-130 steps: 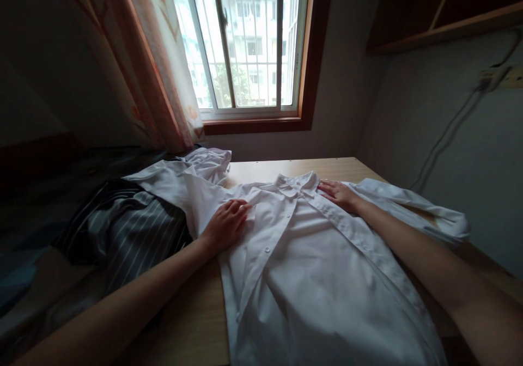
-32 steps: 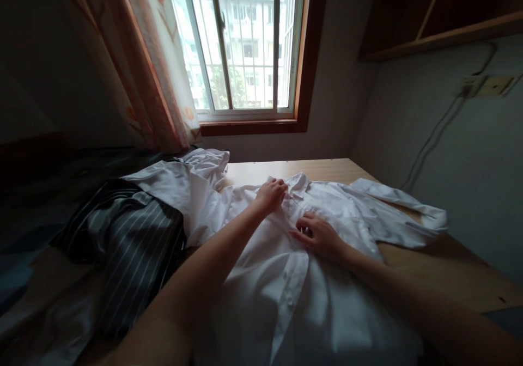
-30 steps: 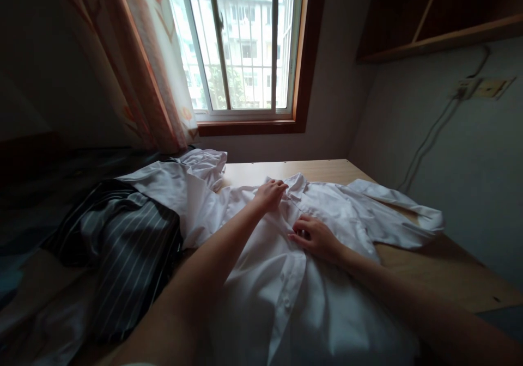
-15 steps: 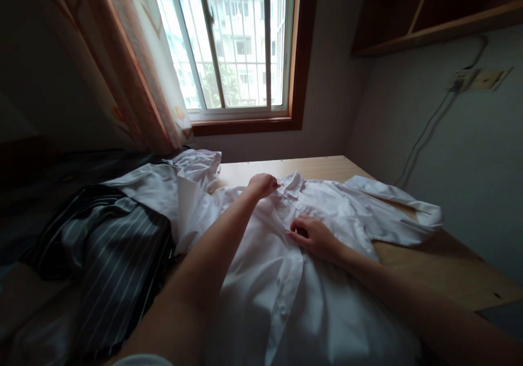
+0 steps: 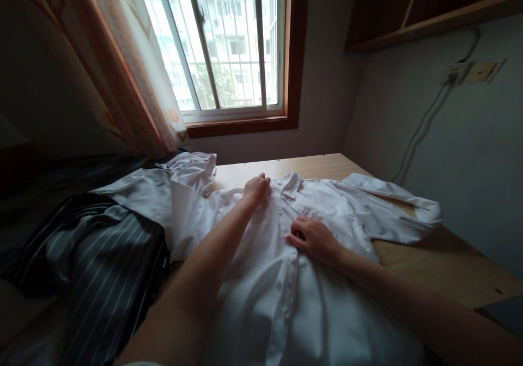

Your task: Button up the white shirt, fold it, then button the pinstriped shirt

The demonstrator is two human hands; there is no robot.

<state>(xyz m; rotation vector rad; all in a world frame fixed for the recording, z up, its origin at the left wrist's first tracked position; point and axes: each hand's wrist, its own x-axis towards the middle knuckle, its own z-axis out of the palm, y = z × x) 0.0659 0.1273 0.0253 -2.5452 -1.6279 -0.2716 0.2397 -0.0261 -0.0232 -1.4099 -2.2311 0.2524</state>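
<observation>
A white button-up shirt (image 5: 327,300) lies front up on a wooden table (image 5: 445,270), collar toward the window. My left hand (image 5: 256,188) is closed on the shirt's fabric just left of the collar. My right hand (image 5: 312,239) rests on the button placket at chest height, fingers curled and pinching the front edge. One sleeve (image 5: 392,200) stretches out to the right.
A dark striped garment (image 5: 106,257) and another crumpled white garment (image 5: 180,181) lie at the left. A window (image 5: 220,44) with a patterned curtain (image 5: 122,66) is behind. A wall socket with a cable (image 5: 457,74) is on the right wall, under a wooden shelf (image 5: 429,17).
My hands came from the shirt's shoulders to its middle, the left by the collar, the right on the placket. In the last second the left hand drew the collar side slightly leftward.
</observation>
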